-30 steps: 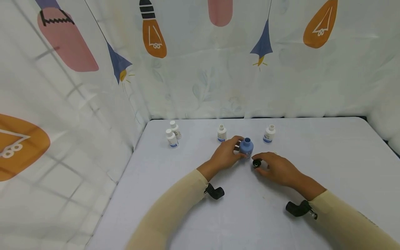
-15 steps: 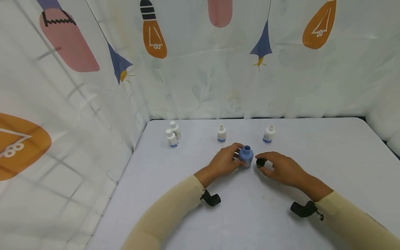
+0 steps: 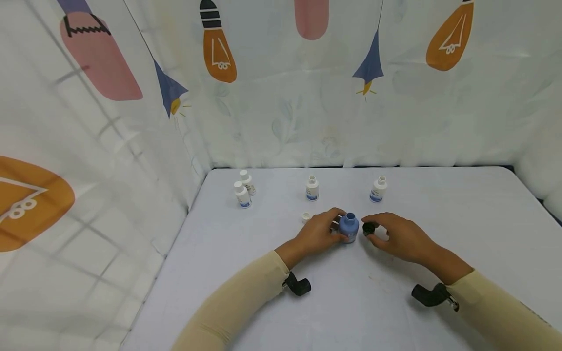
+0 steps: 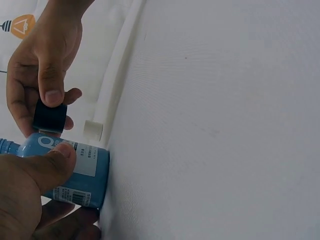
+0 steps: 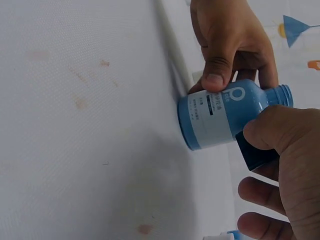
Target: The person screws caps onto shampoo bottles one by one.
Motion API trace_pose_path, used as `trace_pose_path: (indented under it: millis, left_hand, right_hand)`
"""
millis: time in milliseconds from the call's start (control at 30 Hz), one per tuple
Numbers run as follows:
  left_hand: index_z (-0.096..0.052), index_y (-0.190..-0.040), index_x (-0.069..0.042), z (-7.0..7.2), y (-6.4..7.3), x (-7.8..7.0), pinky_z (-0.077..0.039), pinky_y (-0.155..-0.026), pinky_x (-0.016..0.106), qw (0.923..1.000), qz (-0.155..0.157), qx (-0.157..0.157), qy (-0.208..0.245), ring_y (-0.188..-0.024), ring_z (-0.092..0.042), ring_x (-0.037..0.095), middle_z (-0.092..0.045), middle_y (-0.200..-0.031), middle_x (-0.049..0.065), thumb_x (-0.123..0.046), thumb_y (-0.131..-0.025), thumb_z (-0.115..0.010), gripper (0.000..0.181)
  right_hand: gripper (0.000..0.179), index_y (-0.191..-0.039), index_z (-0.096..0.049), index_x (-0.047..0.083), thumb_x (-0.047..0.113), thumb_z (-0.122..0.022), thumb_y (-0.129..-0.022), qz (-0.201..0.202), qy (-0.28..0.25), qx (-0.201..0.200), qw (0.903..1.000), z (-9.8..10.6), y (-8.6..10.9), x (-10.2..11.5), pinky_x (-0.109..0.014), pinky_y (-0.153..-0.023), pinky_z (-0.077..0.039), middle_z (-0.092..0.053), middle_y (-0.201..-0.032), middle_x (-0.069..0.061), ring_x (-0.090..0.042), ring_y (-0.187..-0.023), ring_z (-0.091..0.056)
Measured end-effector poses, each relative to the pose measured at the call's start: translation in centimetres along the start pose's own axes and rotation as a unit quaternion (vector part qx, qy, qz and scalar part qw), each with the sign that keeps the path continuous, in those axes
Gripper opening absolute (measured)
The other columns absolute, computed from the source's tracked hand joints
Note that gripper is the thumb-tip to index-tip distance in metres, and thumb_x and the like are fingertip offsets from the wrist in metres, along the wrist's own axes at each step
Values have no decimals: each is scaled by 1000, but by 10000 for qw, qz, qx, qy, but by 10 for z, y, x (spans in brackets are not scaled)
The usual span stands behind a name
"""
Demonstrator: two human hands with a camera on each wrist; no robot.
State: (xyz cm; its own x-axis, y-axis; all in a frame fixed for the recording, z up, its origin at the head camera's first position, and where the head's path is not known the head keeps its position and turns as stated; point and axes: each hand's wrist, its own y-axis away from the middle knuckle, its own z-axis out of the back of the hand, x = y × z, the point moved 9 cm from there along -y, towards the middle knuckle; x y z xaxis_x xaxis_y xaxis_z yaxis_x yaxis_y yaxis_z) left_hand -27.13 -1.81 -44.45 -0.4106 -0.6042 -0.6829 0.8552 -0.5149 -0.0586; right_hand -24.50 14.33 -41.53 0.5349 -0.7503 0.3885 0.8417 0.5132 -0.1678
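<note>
My left hand [image 3: 318,231] grips a blue bottle [image 3: 349,228] round its body, thumb across the printed label in the left wrist view. The bottle stands upright with its threaded neck uncovered. Just to its right, my right hand [image 3: 401,239] pinches a black cap [image 3: 369,228] between thumb and fingers. In the left wrist view the cap [image 4: 50,117] sits right beside the bottle's shoulder, below the level of the neck. The right wrist view shows the bottle's base [image 5: 187,125] close to the white tabletop.
Two capped white bottles, one in front [image 3: 242,195] and one behind [image 3: 247,183], stand at the back left. Uncapped white bottles stand at the back middle [image 3: 312,188] and farther right [image 3: 378,189]. A small white cap [image 3: 306,217] lies behind my left hand. White printed curtains [image 3: 281,117] border the table.
Both hands have come nearer to me, bringing the bottle and the black cap along. The right hand has also shifted slightly right. The white cap behind my left hand has come into view.
</note>
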Motion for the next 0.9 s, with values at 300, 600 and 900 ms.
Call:
trace_pose_path:
  millis: [300,600,900]
  left_hand:
    - [-53,-141,-15,-2,0,0,-51,-93,25,9998,1,40,-171,-111,-67,10,-67,-132,6,-24,-89,-83,61]
    - [-51,-142,-17,-3,1,-2,-52,-94,28,9991,-30,31,-430,-112,-67,11,-67,-132,6,-26,-90,-82,62]
    - [-51,-143,-17,-2,1,-3,-52,-94,29,9987,-61,19,-506,-111,-67,11,-67,-132,6,-28,-90,-82,62]
  right_hand:
    - [46,-131,-67,11,20,-82,-89,163,13,-187,9997,5,-2,1,-41,-74,-57,-70,-112,-4,-23,-100,-68]
    - [47,-131,-67,11,23,-83,-89,-45,-45,-166,9998,5,-3,-1,-42,-76,-57,-69,-112,-6,-24,-100,-67]
    - [48,-131,-68,13,27,-84,-88,-93,-67,-185,9998,7,-10,1,-39,-75,-55,-66,-105,-2,-20,-95,-62]
